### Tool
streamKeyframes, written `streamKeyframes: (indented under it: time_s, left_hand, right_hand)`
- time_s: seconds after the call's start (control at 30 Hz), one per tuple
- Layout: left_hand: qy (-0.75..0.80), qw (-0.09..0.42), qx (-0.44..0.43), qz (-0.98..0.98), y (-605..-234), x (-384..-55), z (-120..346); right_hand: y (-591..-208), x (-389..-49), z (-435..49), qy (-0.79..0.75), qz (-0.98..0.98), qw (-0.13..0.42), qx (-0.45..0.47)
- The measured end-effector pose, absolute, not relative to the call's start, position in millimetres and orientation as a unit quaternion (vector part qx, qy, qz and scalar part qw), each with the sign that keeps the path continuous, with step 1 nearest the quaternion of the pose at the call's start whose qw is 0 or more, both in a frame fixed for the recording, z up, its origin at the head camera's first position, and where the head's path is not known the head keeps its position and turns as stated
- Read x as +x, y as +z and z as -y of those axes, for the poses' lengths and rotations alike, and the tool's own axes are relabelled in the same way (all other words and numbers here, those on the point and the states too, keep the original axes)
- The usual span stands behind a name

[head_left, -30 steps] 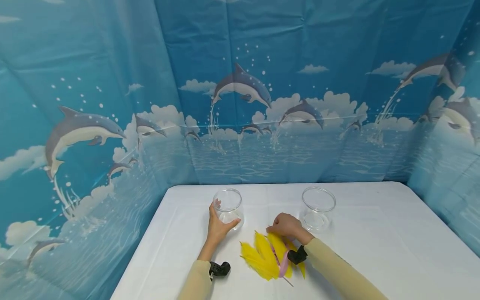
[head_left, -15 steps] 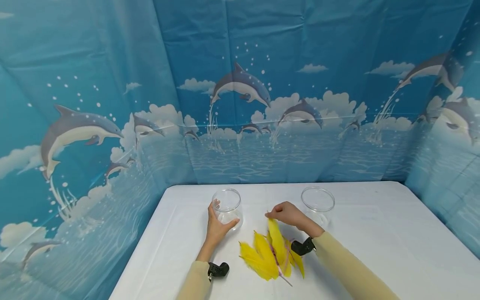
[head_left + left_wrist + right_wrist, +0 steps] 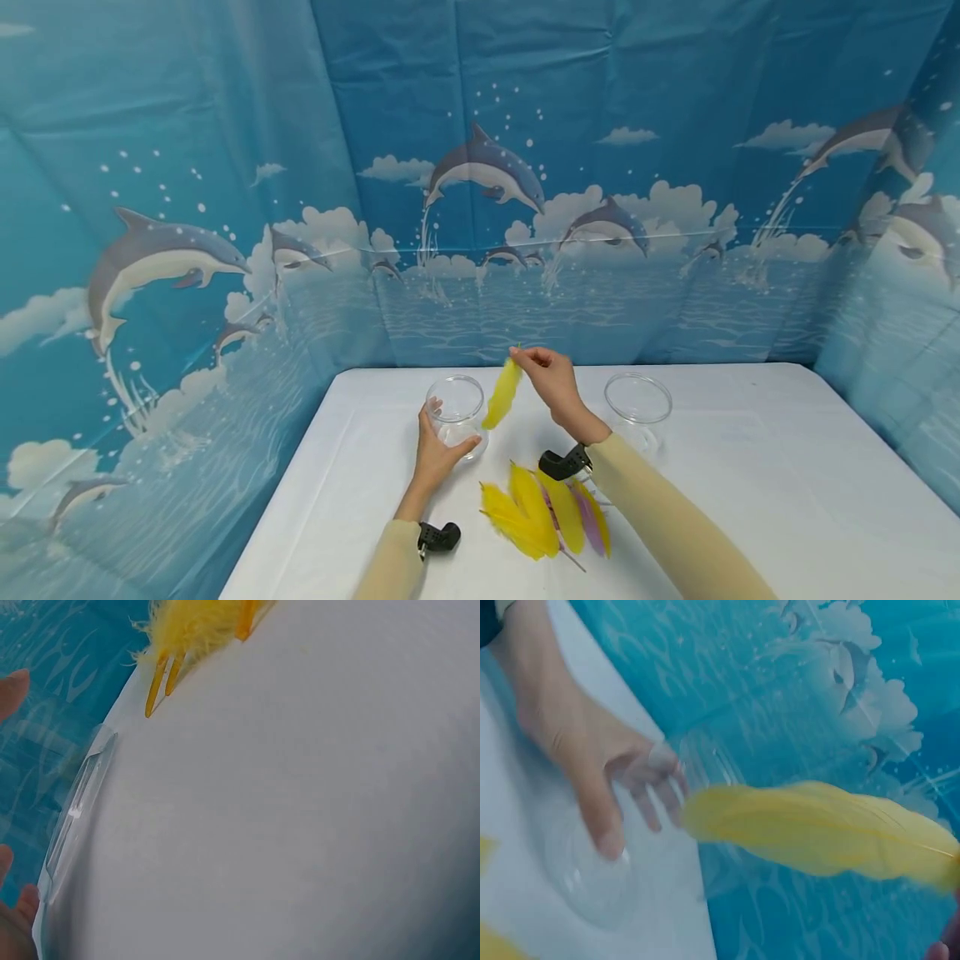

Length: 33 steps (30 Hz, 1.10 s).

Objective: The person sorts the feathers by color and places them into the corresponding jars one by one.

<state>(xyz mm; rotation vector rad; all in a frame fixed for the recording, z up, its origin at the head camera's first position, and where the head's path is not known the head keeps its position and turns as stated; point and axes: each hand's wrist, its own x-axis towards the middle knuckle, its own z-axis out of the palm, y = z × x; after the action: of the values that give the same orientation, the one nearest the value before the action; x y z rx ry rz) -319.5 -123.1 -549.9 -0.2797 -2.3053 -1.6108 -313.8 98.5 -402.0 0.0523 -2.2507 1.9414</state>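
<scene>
My left hand (image 3: 441, 454) grips a round clear glass jar (image 3: 459, 427) by its side, thumb near and fingers behind. My right hand (image 3: 553, 382) pinches a yellow feather (image 3: 503, 395) by the quill end. The feather hangs tip down, overlapping the jar's right side in the head view. In the right wrist view the feather (image 3: 810, 829) stretches towards the jar and the left hand (image 3: 577, 750). Several more yellow feathers (image 3: 528, 508) lie fanned out on the white table, with a purple feather (image 3: 589, 518) among them.
A second clear glass jar (image 3: 637, 408) stands to the right, partly behind the right forearm. The white table (image 3: 787, 483) reaches back to a blue curtain (image 3: 480, 317) printed with dolphins. Quill ends (image 3: 156, 686) of the feather pile show in the left wrist view.
My right hand has lifted a yellow feather out of the pile and carried it up and left to the jar. The left hand has stayed on the jar.
</scene>
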Motion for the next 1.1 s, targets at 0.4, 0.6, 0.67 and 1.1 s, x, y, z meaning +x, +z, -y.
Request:
streamKeyframes:
  time_s: [0.4,0.6,0.67,1.1]
  left_hand:
    - [-0.571,0.144,-0.089,0.803,-549.7,-319.0,121.4]
    - [-0.568,0.150,-0.090,0.804,-548.6,-320.7,121.2]
    - [-0.566,0.152,-0.094,0.805,-548.8,-320.1,120.5]
    - [-0.555,0.139,-0.074,0.817,-545.4,-319.9,121.4]
  right_hand:
    - [-413.9,-330.4,-49.2,0.674,0.697,0.243,0.040]
    - [-434.6,-331.3,-43.2,0.619,0.748,0.233,0.056]
    - [-438.4,-329.5,-46.0,0.596,0.771,0.213,0.064]
    - [-442.1,-320.9,-106.1,0.560,0.826,0.022,0.063]
